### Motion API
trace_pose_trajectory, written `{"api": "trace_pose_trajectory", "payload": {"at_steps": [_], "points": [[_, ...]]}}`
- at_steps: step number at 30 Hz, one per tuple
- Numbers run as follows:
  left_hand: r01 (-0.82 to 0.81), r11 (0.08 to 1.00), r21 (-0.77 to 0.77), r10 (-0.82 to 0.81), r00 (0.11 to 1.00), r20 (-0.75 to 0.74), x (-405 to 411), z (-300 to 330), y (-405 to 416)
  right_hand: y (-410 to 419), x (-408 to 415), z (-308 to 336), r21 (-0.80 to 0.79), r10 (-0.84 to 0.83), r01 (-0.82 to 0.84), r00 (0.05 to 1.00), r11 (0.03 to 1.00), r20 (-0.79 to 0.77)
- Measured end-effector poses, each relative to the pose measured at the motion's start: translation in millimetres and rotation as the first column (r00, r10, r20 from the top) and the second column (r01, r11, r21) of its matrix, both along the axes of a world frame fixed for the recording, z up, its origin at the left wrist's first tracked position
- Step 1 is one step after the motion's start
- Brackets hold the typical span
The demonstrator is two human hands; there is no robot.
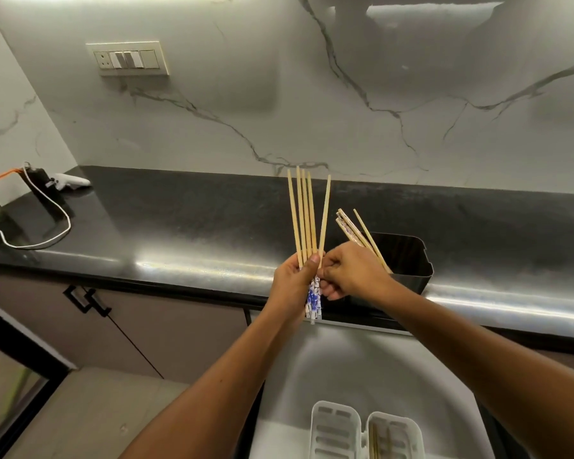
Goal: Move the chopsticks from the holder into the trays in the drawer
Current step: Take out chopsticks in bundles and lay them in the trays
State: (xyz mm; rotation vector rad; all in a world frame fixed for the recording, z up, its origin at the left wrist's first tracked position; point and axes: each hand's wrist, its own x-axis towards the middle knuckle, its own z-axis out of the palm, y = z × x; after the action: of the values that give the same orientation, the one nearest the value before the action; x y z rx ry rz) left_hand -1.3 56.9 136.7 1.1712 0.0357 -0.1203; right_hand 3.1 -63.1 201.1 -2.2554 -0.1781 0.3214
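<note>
My left hand (294,281) holds a bundle of several wooden chopsticks (304,215) upright, their thin tips fanned upward and their blue-and-white patterned ends poking out below the palm. My right hand (348,271) pinches the same bundle at its right side, beside my left thumb. Behind my right hand a black holder (408,256) stands on the counter with several more chopsticks (357,233) leaning out to the left. At the bottom, two white slotted trays (337,429) lie in the open drawer; the right tray (398,435) has chopsticks in it.
The dark counter (179,233) runs across the view under a marble backsplash. At far left lie a white cable (58,223), a dark device (39,180) and a white object (72,181). A cabinet door with black handles (85,299) is below the counter's edge.
</note>
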Motion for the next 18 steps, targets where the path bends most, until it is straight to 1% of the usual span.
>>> {"api": "trace_pose_trajectory", "payload": {"at_steps": [2,3,5,7,9,11,13,14,16,18], "points": [[0.025,0.999,0.029,-0.025,1.000,0.002,-1,-1,2,1,-1,-1,-0.041,0.012,-0.011,0.999,0.999,0.035],[0.044,0.998,0.037,-0.044,0.999,-0.001,-2,-1,3,1,-1,-1,-0.092,0.030,-0.024,0.997,0.995,0.072],[0.069,0.997,0.043,-0.068,0.997,-0.022,-3,0,2,1,-1,-2,-0.249,0.088,-0.043,0.981,0.967,0.172],[0.093,0.991,0.095,-0.090,0.995,-0.030,-6,2,1,2,0,-2,-0.374,0.133,-0.029,0.958,0.927,0.254],[0.097,0.975,0.198,-0.098,0.995,-0.005,-8,2,-1,2,-1,1,-0.424,0.157,-0.018,0.942,0.905,0.296],[0.062,0.955,0.291,-0.074,0.997,0.031,-9,2,-3,2,1,3,-0.421,0.159,-0.025,0.944,0.907,0.288],[0.034,0.953,0.302,-0.057,0.996,0.069,-9,3,-4,-1,5,4,-0.346,0.113,-0.023,0.964,0.938,0.243],[0.027,0.958,0.286,-0.053,0.995,0.081,-9,4,-4,-3,8,3,-0.272,0.063,-0.002,0.974,0.962,0.217],[0.034,0.962,0.272,-0.062,0.994,0.092,-8,5,-2,-6,13,7,-0.059,-0.079,0.090,0.982,0.994,0.173],[0.066,0.952,0.300,-0.101,0.989,0.105,-9,5,-2,-8,16,13,0.212,-0.160,0.143,0.985,0.967,0.063]]}}
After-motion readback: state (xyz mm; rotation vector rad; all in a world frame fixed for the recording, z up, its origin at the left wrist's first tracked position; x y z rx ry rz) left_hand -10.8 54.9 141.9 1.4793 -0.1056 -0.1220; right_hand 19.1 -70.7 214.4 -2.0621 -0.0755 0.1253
